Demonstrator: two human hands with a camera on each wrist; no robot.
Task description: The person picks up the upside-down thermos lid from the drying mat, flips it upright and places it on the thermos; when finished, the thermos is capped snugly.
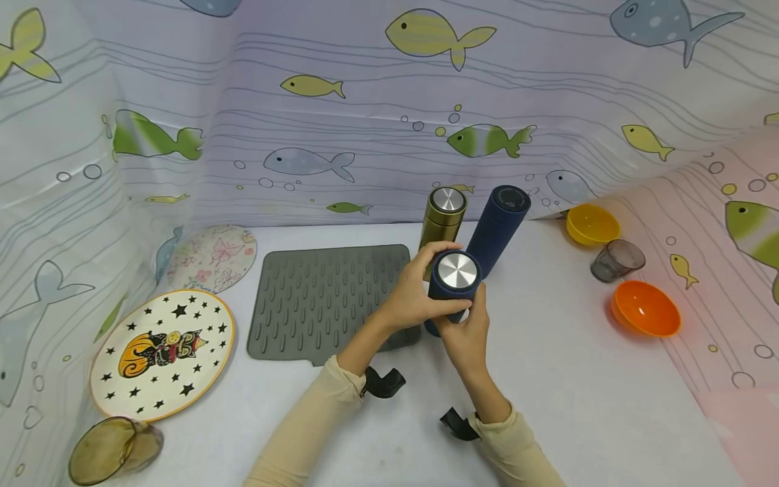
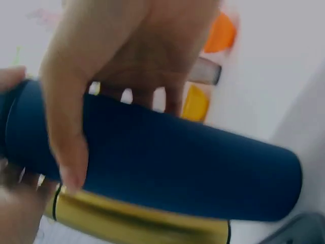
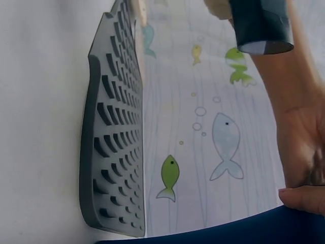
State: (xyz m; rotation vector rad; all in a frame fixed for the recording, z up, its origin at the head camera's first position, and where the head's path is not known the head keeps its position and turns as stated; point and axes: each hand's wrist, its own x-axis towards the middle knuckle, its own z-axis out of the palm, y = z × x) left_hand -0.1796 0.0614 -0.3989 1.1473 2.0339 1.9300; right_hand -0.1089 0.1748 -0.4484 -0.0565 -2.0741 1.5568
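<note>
Both hands are wrapped round one dark blue flask point(image 1: 453, 287), held just off the white worktop point(image 1: 566, 379) at the right-hand edge of the grey ribbed mat point(image 1: 328, 297); that mat is the landmark for everything else. Left of the mat lie a star-patterned plate point(image 1: 161, 352) and a flowered plate point(image 1: 211, 257), with an amber glass point(image 1: 112, 450) on its side nearer the person. The left hand point(image 1: 414, 297) curls round the flask's upper body, thumb over the near side; the right hand point(image 1: 468, 335) grips it lower down, near the base. Behind the flask, still right of the mat, stand a gold flask point(image 1: 443, 216) and a second dark blue flask point(image 1: 499, 226). Further right sit a yellow bowl point(image 1: 592, 224), a smoky glass point(image 1: 617, 260) and an orange bowl point(image 1: 645, 309). The step in hand looks like carrying or turning the flask, its silver cap closed. A next move would probably call for a steady two-handed grip and clearance from the two flasks standing close behind.
</note>
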